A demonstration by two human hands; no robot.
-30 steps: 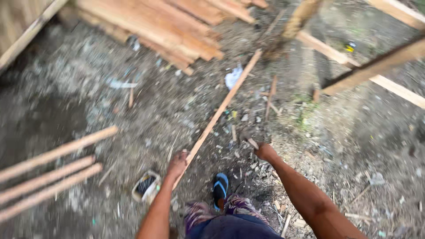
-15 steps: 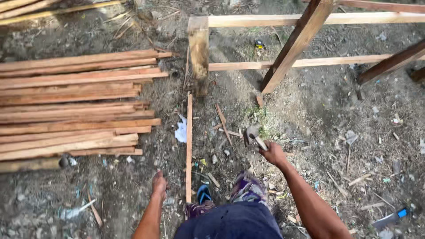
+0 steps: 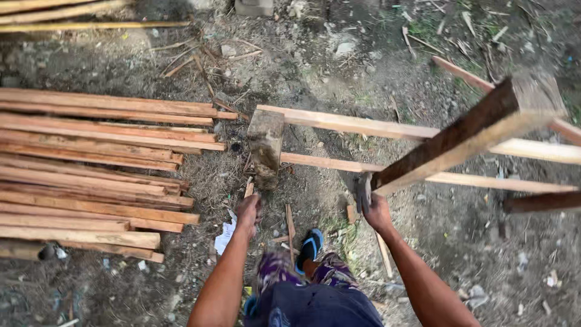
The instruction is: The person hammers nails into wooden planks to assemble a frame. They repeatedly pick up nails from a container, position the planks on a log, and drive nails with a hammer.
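My left hand [image 3: 248,213] is closed around a thin wooden strip [image 3: 249,189]; only a short end of it shows above my fingers, just below a weathered upright post [image 3: 265,145]. A hammer [image 3: 363,191] with a grey head is gripped in my right hand [image 3: 379,213], which sits under the low end of a dark slanted beam [image 3: 472,136]. Two pale rails [image 3: 345,123] [image 3: 436,177] run right from the post. My foot in a blue sandal [image 3: 310,247] stands between my arms.
A stack of long reddish planks [image 3: 91,175] lies on the dirt at left. More planks [image 3: 72,15] lie at the top left. Wood scraps, a white paper scrap [image 3: 225,235] and stones litter the ground.
The view has swung and moved closer to the post and frame. Both hands have risen toward the frame; the long strip now shows only as a short end above my left hand.
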